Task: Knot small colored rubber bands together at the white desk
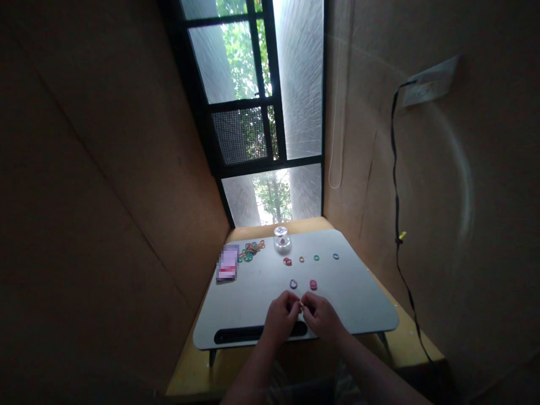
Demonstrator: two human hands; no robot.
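My left hand [283, 315] and my right hand [320, 316] meet near the front edge of the white table [253, 292]. Both pinch a small yellowish band [301, 306] between their fingertips. Just beyond them lie a purple band [293, 284] and a pink band [313, 284]. Farther back, a row holds red bands [287, 261], a yellow band [301, 259], a green band [316, 257] and a blue band [336, 256]. A mixed pile of coloured bands [252, 250] sits at the back left.
Behind the row stands a clear round container [282, 242]. A pink and purple packet [228, 262] lies at the left edge. The dark slot [238, 334] runs along the front. A black cable [396, 185] hangs on the right wall.
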